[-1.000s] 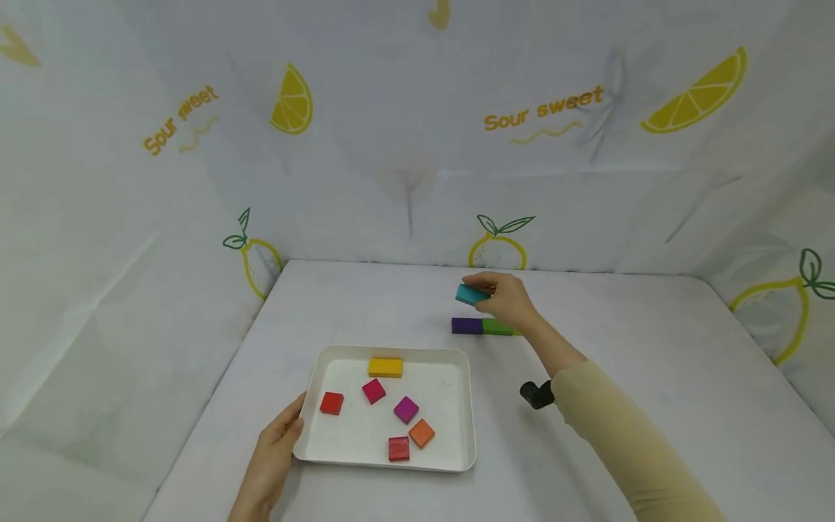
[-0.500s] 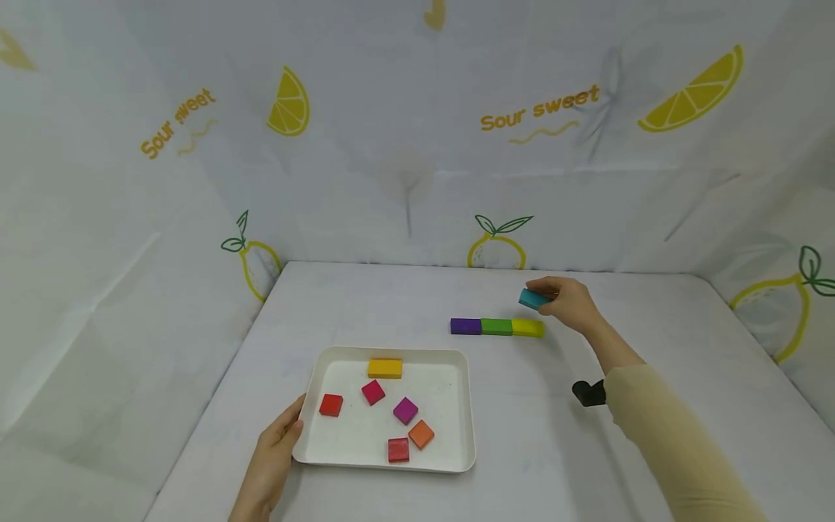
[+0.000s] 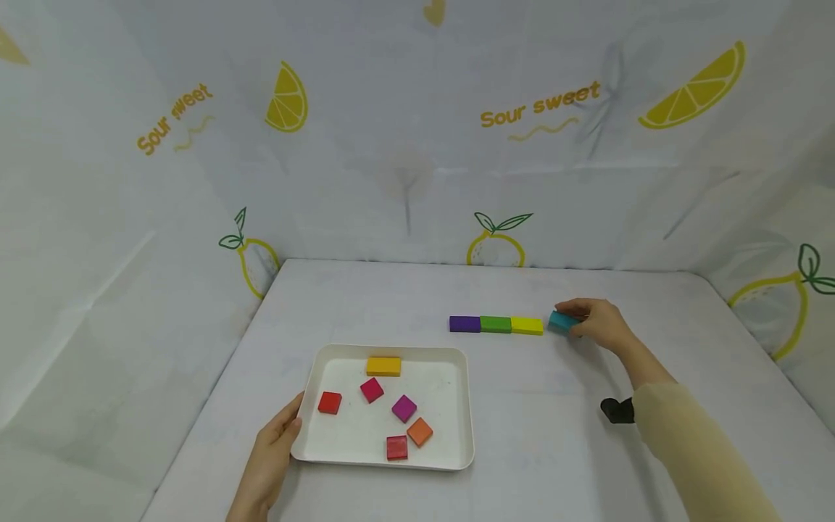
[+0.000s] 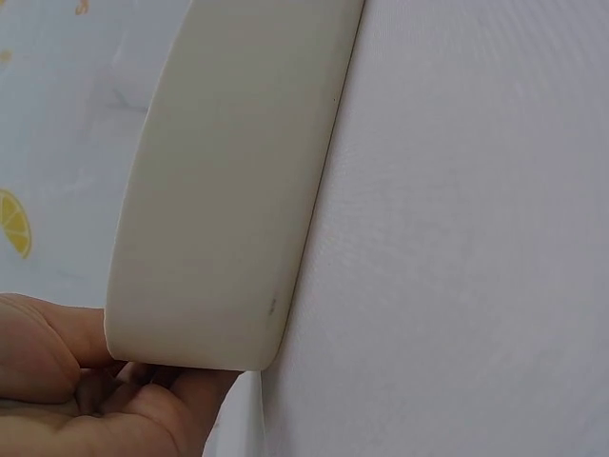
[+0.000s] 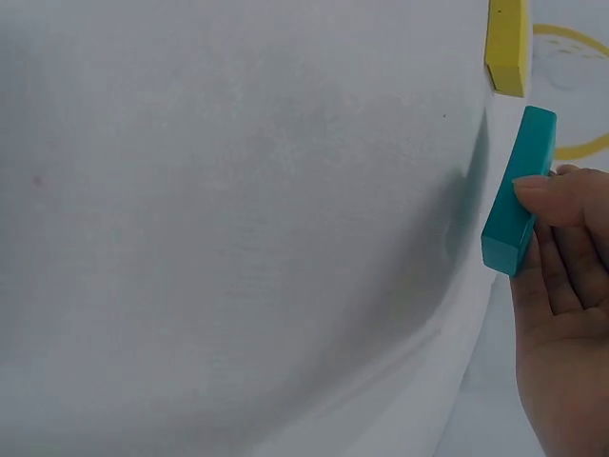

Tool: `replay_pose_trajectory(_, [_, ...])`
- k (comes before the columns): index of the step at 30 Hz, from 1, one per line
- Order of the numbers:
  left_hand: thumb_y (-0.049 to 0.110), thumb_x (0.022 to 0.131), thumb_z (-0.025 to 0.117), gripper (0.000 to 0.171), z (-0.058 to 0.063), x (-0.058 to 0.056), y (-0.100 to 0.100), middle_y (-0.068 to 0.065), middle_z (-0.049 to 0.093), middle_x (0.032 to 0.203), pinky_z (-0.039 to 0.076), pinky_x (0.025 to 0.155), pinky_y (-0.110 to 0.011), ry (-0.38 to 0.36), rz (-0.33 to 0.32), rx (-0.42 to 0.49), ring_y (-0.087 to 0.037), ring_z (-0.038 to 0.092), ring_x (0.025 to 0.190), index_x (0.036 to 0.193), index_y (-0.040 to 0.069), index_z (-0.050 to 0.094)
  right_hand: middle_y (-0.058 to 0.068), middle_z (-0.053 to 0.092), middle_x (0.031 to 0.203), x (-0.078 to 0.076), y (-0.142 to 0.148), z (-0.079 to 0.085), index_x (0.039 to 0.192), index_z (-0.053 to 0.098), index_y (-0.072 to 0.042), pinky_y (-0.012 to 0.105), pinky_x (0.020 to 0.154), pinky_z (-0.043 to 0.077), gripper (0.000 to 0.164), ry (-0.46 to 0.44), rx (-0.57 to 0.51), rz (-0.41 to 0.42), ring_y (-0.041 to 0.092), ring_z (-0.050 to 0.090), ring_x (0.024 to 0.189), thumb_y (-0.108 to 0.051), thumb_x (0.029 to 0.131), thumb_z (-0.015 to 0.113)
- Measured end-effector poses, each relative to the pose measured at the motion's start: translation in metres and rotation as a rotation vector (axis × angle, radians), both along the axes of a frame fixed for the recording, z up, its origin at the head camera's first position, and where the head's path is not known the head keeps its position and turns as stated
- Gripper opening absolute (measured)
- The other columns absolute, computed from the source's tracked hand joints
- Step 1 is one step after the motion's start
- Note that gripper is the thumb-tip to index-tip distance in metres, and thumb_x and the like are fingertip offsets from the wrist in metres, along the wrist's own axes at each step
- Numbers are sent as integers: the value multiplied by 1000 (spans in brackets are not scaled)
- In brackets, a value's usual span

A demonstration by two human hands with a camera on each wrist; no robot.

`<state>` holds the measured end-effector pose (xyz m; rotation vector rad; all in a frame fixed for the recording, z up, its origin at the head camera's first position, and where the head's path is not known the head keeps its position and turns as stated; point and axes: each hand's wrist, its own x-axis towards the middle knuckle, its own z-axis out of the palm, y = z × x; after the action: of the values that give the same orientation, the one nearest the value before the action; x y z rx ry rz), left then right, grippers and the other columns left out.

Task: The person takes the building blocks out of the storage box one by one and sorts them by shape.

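Between thumb and fingers my right hand point(image 3: 600, 322) pinches a turquoise rectangular block point(image 3: 563, 322), just right of the end of a row. That row runs purple block point(image 3: 464, 324), green block point(image 3: 496, 325), yellow block point(image 3: 527, 326), end to end on the table. In the right wrist view the turquoise block point(image 5: 521, 190) is tilted, with a gap between it and the yellow block point(image 5: 507, 48). My left hand point(image 3: 270, 453) grips the left side of a white tray point(image 3: 450, 464); in the left wrist view its fingers curl at the tray's end point(image 4: 214, 219).
Inside the tray lie an orange-yellow rectangular block point(image 3: 383, 366) and several small square blocks, among them a red one point(image 3: 329, 402), a purple one point(image 3: 404, 408) and an orange one point(image 3: 420, 431). A lemon-printed cloth point(image 3: 391, 145) hangs behind the table point(image 3: 522, 449).
My right hand has carried the turquoise block rightward past the row, then lowered it toward the yellow block's right end, uncovering the yellow block on the way. My left hand stays at the tray.
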<state>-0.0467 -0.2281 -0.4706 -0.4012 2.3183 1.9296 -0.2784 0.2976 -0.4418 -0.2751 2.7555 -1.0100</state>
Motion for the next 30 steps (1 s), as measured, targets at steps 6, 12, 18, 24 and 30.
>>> replay_pose_trajectory(6, [11,107,34,49,1,-1,1,-16,26,164,34,90,5,-3,4,-4,-32,20,153,156,5,26,25,57,139,1,3,-9,135,58,-3,56,105,47,55,-27,-20,-7,43,52,128,-1,81,67])
replay_pose_trajectory(12, [12,107,34,49,1,-1,1,-13,24,165,34,96,2,-27,1,-33,-31,18,154,156,6,27,25,58,138,-1,0,-12,133,60,-3,55,104,48,55,-18,-23,4,44,52,128,1,79,68])
replay_pose_trajectory(18, [12,108,33,50,1,-3,1,-9,23,166,28,120,-32,-48,-1,-48,-29,17,155,157,8,26,25,59,137,-2,-1,-14,132,61,-3,55,103,49,54,-13,-30,11,45,53,128,0,79,70])
replay_pose_trajectory(24, [12,108,32,50,1,-2,2,-11,21,166,22,122,-46,-50,-5,-34,-31,15,155,157,6,24,24,60,136,-3,1,-19,131,63,-4,51,101,51,53,-8,-36,18,43,54,126,-1,79,72])
replay_pose_trajectory(30, [13,108,33,50,0,-2,2,-11,20,166,22,121,-45,-55,-3,-32,-31,15,155,157,7,23,23,62,135,-3,2,-21,129,64,-3,22,91,47,52,-1,-92,16,34,56,121,-1,79,73])
